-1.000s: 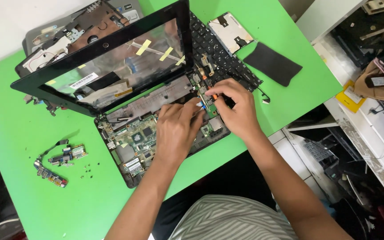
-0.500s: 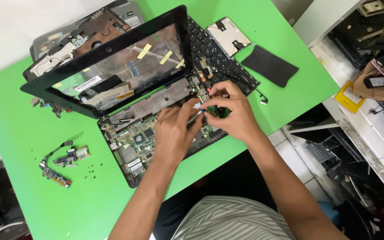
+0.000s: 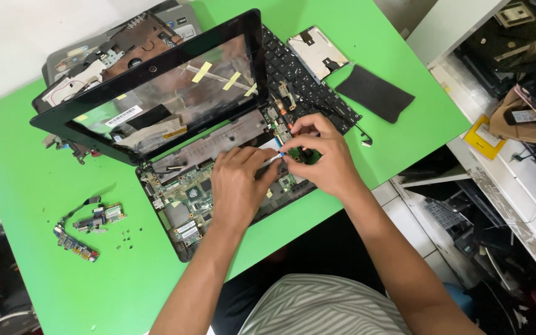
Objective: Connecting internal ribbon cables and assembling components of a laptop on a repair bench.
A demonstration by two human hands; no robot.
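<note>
- Where the opened laptop base (image 3: 184, 201) lies at the centre of the frame, a thin white ribbon cable (image 3: 272, 159) stretches between both hands.
- The left hand (image 3: 238, 186) pinches the cable's left end, palm resting on the exposed board.
- The right hand (image 3: 321, 160) grips a small green circuit board (image 3: 305, 155) at the cable's other end.
- The screen frame (image 3: 156, 93) stands above; loose small boards (image 3: 88, 226) lie at lower left on the green table (image 3: 44, 161).
</note>
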